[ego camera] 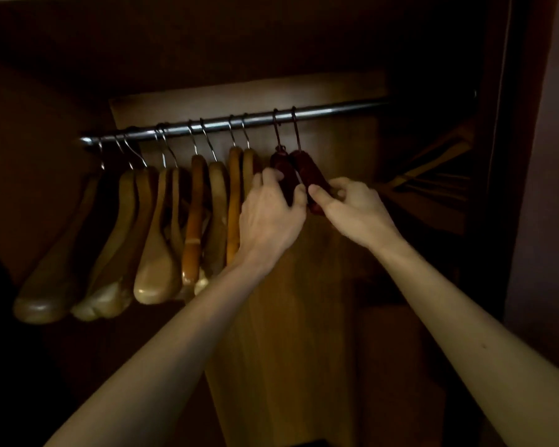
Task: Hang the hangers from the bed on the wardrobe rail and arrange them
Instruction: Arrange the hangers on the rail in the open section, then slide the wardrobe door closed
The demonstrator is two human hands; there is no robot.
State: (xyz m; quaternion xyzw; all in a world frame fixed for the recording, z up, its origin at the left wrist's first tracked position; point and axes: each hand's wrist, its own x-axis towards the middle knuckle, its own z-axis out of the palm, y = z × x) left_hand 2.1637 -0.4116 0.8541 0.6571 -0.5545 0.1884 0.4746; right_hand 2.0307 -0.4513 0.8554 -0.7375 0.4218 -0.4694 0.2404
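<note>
Brown wood panelling (pixel 281 91) backs the dim wardrobe, crossed by a metal rail (pixel 320 112). Pale wooden hangers (pixel 155 240) hang crowded along its left stretch. Right of them, two dark red hangers (pixel 307 169) hang side by side. The left hand (pixel 268 217) curls round one, the right hand (pixel 352 204) pinches the other.

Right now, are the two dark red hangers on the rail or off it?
On it: both dark red hangers hook over the rail, each hand gripping one.
</note>
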